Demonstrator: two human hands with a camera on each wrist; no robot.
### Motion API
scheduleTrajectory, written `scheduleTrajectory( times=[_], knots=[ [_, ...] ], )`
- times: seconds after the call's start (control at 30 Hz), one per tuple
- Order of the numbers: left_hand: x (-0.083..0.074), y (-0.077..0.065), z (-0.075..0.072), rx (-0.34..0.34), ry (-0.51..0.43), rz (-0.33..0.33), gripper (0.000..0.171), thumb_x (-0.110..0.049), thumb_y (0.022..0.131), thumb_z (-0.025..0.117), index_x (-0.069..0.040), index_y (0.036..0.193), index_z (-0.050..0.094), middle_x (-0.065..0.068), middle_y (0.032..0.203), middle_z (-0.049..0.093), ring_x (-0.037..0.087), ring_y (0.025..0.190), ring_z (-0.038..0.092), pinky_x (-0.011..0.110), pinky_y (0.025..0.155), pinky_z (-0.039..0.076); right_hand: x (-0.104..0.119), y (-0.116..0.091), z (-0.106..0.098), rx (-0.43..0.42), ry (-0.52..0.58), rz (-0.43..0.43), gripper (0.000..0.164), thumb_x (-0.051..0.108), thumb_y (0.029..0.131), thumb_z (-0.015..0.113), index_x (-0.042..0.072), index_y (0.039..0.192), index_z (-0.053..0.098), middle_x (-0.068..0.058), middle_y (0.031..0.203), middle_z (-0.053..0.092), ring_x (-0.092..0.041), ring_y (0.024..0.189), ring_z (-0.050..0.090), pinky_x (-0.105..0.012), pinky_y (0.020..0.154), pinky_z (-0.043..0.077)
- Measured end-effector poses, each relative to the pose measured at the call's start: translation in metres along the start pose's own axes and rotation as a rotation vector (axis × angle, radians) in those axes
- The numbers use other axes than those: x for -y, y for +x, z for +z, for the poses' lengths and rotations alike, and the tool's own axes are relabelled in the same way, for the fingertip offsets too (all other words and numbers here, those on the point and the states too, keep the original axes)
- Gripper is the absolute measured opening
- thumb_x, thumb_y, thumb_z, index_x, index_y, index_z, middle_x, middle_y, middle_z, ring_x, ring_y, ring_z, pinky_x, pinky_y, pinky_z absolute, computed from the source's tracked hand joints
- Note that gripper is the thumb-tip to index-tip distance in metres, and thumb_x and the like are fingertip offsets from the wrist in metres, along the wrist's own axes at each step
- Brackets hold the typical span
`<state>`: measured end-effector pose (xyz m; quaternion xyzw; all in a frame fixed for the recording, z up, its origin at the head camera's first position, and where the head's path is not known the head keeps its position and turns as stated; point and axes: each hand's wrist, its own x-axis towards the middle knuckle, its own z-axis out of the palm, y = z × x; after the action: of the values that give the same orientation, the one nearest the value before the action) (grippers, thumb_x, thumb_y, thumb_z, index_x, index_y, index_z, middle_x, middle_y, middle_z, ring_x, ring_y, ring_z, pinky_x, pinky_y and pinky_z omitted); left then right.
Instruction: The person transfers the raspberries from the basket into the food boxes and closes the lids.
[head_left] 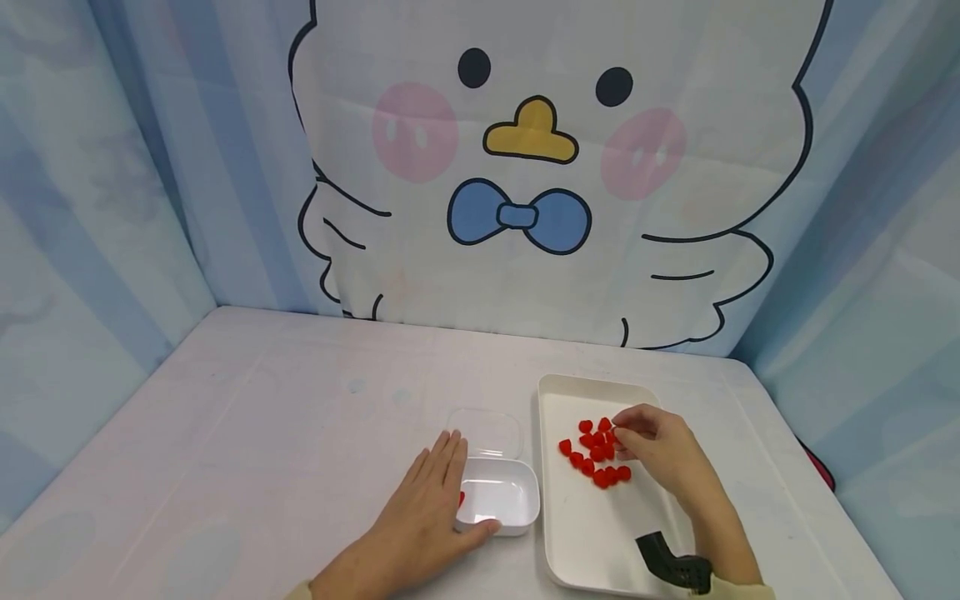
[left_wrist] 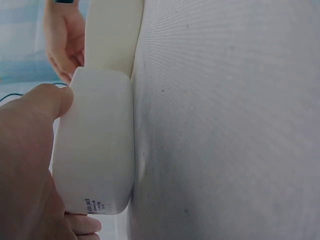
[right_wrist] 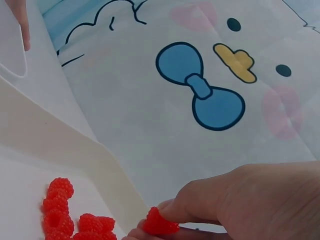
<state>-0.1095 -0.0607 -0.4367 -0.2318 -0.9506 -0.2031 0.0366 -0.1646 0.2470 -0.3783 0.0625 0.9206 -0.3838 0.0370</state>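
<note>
A raspberry (right_wrist: 159, 222) is pinched between the thumb and fingers of my right hand (head_left: 660, 450), over the right part of a white tray (head_left: 592, 542). More raspberries (head_left: 597, 454) lie in a loose cluster in the tray, left of that hand. My left hand (head_left: 420, 512) rests against a small white box (head_left: 506, 500), fingers straight along its left side and thumb along its front. Within the box, a bit of red (head_left: 461, 499) shows beside the fingers; the rest of it is hidden. Small print marks the outer wall of the box in the left wrist view.
A clear plastic lid (head_left: 487, 429) lies behind the box. The tray stands just right of the box on a pale covered table (head_left: 262, 417). A curtain with a cartoon bird (head_left: 525, 275) rises at the back. A black strap (head_left: 675, 571) is on the right wrist.
</note>
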Motion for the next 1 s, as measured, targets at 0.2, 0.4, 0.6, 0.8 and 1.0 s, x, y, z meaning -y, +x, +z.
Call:
scheduleTrajectory(
  times=[0.2, 0.4, 0.6, 0.8, 1.0],
  knots=[
    [-0.001, 0.001, 0.000, 0.006, -0.004, -0.005, 0.100, -0.071, 0.090, 0.049, 0.005, 0.152, 0.028, 0.019, 0.160, 0.031, 0.033, 0.151, 0.026, 0.050, 0.121, 0.027, 0.002, -0.001, 0.001, 0.022, 0.038, -0.010, 0.029, 0.014, 0.097, 0.061, 0.000, 0.123, 0.059, -0.020, 0.118, 0.065, -0.017, 0.087, 0.068, -0.032, 0.082, 0.061],
    [-0.001, 0.002, -0.002, 0.039, -0.024, -0.024, 0.102, -0.072, 0.089, 0.050, 0.003, 0.153, 0.027, 0.018, 0.161, 0.028, 0.033, 0.152, 0.024, 0.052, 0.122, 0.025, 0.003, -0.001, 0.002, 0.034, 0.060, -0.028, 0.030, 0.015, 0.097, 0.062, 0.001, 0.123, 0.059, -0.019, 0.120, 0.063, -0.017, 0.088, 0.070, -0.031, 0.082, 0.061],
    [-0.002, 0.002, -0.003, 0.044, 0.003, -0.028, 0.102, -0.074, 0.089, 0.049, 0.002, 0.154, 0.027, 0.017, 0.162, 0.028, 0.033, 0.152, 0.024, 0.053, 0.122, 0.025, 0.007, -0.002, 0.004, 0.034, 0.090, -0.046, 0.028, 0.016, 0.097, 0.062, 0.002, 0.122, 0.061, -0.017, 0.119, 0.065, -0.018, 0.088, 0.071, -0.031, 0.082, 0.061],
    [-0.002, 0.002, -0.003, 0.046, -0.002, -0.032, 0.102, -0.073, 0.088, 0.050, 0.002, 0.154, 0.026, 0.017, 0.162, 0.028, 0.032, 0.152, 0.024, 0.053, 0.121, 0.026, 0.012, -0.003, 0.009, 0.050, 0.123, -0.048, 0.029, 0.014, 0.097, 0.063, 0.002, 0.123, 0.060, -0.017, 0.119, 0.063, -0.021, 0.092, 0.070, -0.031, 0.080, 0.061],
    [-0.001, 0.002, -0.003, 0.044, 0.000, -0.030, 0.103, -0.074, 0.088, 0.048, 0.002, 0.154, 0.026, 0.017, 0.162, 0.028, 0.032, 0.152, 0.024, 0.052, 0.121, 0.026, 0.017, -0.004, 0.014, 0.071, 0.142, -0.064, 0.027, 0.013, 0.096, 0.063, 0.002, 0.121, 0.061, -0.016, 0.115, 0.065, -0.019, 0.085, 0.070, -0.031, 0.077, 0.062]
  ],
)
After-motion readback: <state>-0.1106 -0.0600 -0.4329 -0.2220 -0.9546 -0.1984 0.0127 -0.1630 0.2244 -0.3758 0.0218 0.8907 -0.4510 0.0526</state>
